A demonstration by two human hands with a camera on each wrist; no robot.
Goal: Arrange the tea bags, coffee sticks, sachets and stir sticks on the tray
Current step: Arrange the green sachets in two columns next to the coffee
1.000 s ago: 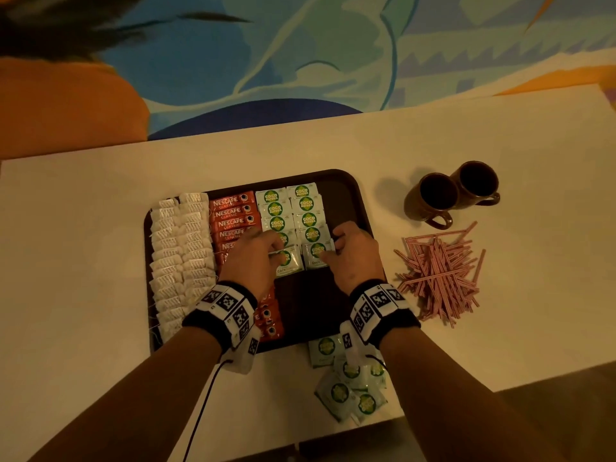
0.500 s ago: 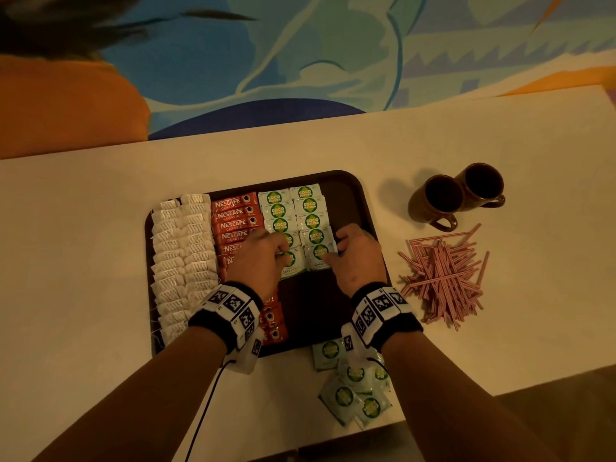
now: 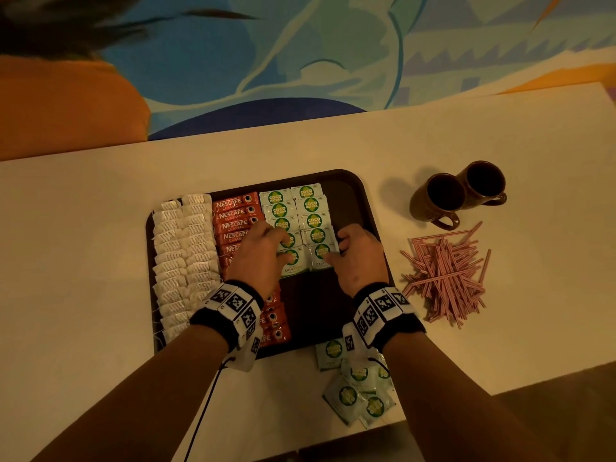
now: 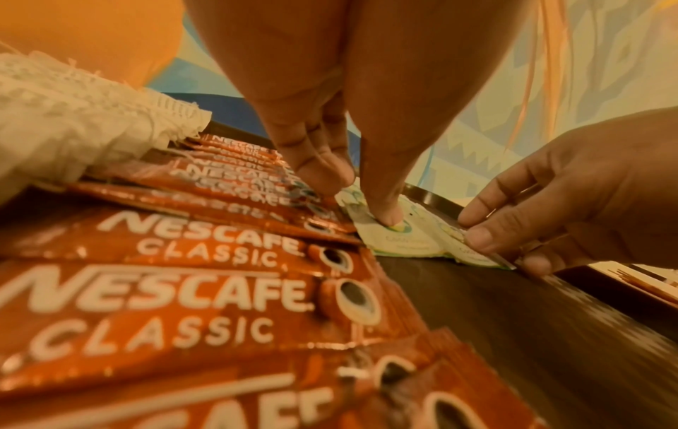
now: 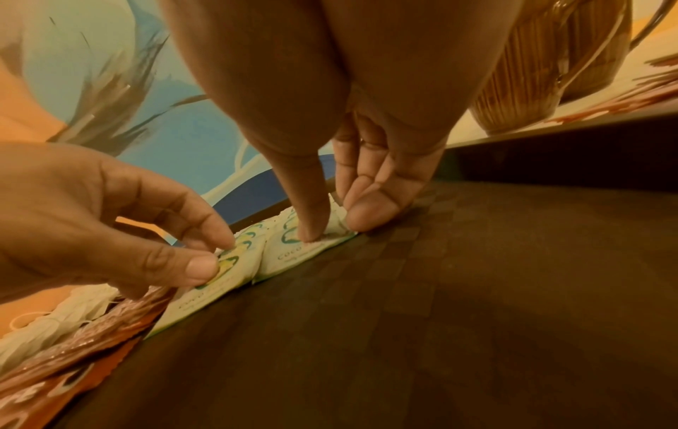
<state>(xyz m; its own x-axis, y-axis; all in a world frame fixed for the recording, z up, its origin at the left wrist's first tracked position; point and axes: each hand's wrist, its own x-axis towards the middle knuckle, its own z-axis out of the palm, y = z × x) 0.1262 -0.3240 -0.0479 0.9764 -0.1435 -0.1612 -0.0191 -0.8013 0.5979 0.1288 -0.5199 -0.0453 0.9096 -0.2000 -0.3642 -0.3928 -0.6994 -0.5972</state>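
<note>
- Head view: both hands sit over the tray (image 3: 350, 195) on the last row of sachets (image 3: 293, 211); left hand (image 3: 258, 258) on the left-column sachet, right hand (image 3: 358, 258) on the right-column one.
- Key relation: the two sachets lie directly under the fingertips, side by side and touching, edges square to the tray. Bare tray floor runs from them toward us, so we judge the next rows go there.
- Loose sachets (image 3: 358, 385) are on the table (image 3: 83, 261) just off the tray's near edge, under the right wrist. Right hand is nearer them.
- Stir sticks (image 3: 446, 275) are a heap on the table right of the tray, beside two mugs (image 3: 456, 195); also the right hand's side.
- Tea bags (image 3: 185, 258) fill the left columns, coffee sticks (image 3: 235, 215) the next; both look done.
- Left wrist view: left thumb presses flat on its sachet, other fingers curled down at the coffee-stick edge. Right fingers pinch the neighbouring sachet's near edge.
- Right wrist view: right thumb on top, fingers bunched against the sachet's outer edge, so a pinch on its right side. Head view hides that grip under the knuckles.
- Only the head view shows the loose pile and sticks; wrist views give contact only.
</note>
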